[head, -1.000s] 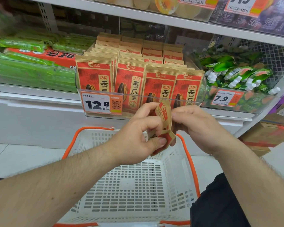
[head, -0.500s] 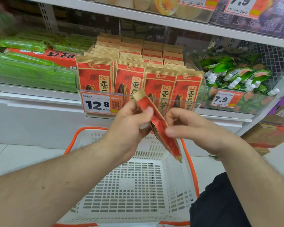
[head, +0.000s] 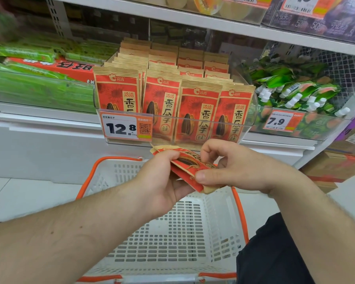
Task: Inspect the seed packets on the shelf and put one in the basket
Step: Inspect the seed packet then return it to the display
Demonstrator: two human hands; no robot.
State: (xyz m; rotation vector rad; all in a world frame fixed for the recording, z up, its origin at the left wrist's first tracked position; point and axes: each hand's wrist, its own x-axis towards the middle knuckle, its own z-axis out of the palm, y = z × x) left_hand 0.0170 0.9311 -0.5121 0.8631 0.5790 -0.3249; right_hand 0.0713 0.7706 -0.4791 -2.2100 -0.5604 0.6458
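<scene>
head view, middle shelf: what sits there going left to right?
Green packs → red box → seed packets in a clear bin, 12.8 price tag → green spouted pouches, 7.9 price tag.

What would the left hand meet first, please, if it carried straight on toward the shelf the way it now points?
Probably the clear bin front holding the shelved seed packets, just beyond the left hand, near the 12.8 price tag. Depth is unclear from this single view; it might pass under the bin.
</scene>
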